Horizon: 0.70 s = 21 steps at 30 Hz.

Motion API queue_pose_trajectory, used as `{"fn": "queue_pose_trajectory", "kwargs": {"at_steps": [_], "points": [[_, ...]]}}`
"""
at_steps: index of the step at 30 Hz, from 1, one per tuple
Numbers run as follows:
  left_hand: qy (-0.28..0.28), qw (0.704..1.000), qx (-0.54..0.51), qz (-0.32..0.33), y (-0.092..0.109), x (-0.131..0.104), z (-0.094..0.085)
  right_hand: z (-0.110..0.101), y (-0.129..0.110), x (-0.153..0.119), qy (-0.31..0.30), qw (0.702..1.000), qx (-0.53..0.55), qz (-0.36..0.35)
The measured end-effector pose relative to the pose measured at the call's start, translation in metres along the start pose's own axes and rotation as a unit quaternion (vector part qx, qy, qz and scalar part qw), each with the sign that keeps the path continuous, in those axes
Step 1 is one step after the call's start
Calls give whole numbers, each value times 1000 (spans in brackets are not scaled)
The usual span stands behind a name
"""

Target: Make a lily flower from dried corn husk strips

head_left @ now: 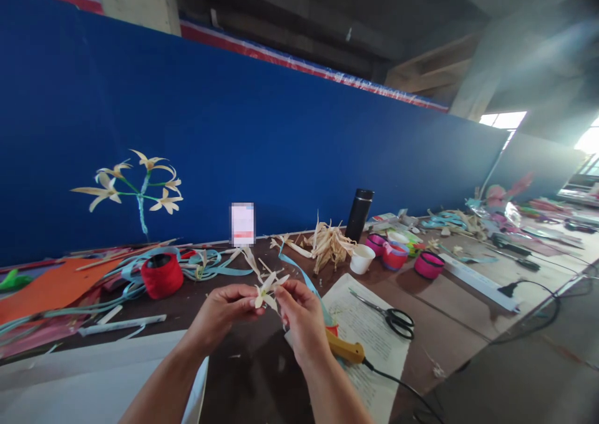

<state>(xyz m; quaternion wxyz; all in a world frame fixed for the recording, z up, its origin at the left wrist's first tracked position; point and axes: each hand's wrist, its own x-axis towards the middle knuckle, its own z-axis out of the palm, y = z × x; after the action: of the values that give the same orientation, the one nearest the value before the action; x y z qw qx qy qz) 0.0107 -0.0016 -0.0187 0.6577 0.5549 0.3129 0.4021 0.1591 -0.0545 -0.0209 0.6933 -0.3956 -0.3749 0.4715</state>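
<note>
Pale husk flower [267,289] — between left hand [223,313] and right hand [300,319], both pinching.

Brown table [262,374] — scissors [390,315], red thread spool [161,275]

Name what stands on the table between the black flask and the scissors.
In the head view, a white cup stands between the black flask and the scissors, beside the printed sheet.

Flower [267,289] of dry matt husk strips; table [449,299] dark, smooth wood; scissors [388,313] metal blades, glossy black handles.
</note>
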Motion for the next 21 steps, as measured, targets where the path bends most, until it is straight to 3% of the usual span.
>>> {"fn": "queue_pose_trajectory", "kwargs": {"at_steps": [5, 21], "points": [[1, 999, 33, 37, 0, 0, 1, 3, -4, -2, -1, 1000, 9, -1], [7, 999, 17, 28, -5, 1, 3, 5, -8, -3, -22, 1000, 2, 8]]}}
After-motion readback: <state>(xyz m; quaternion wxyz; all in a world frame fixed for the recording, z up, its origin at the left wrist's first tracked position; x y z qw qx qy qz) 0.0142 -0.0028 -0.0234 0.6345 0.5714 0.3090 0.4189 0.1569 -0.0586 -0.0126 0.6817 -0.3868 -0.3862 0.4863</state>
